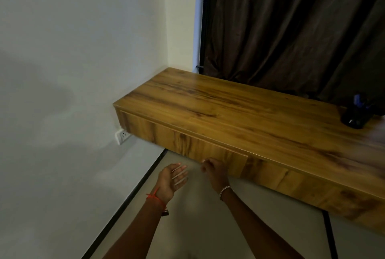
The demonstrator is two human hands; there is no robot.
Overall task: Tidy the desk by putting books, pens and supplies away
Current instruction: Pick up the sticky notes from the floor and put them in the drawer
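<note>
The right hand (215, 172) curled fingers under the brown wood-grain drawer front (187, 144); the left hand (173, 177), beside it, was open, empty. A straight pull seemed best.

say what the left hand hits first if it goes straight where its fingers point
Probably the right hand, at the lower edge of the drawer front; the fingers of the left hand aim at it, though depth is unclear.
</note>
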